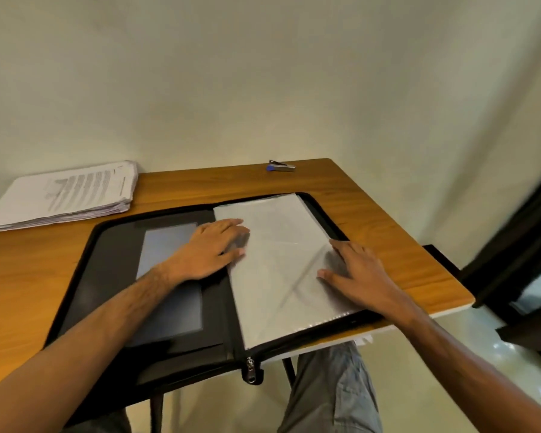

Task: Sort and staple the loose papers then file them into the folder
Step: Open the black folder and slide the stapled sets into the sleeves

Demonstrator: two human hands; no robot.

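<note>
A black zip folder (107,276) lies open on the wooden table (372,214). Its right half holds clear plastic sleeves (281,242) with white paper inside. My left hand (210,251) lies flat with straight fingers on the sleeves' left edge, near the spine. My right hand (353,270) rests flat on the sleeves' right part, fingers spread. A thick stack of printed papers (63,195) sits at the table's far left corner. A small blue and silver stapler (280,166) lies at the far edge, apart from both hands.
The folder's front edge and zip pull (251,368) hang over the table's near edge above my knees. A pale wall stands right behind the table. Dark furniture (525,260) is at the right, past the table's right edge.
</note>
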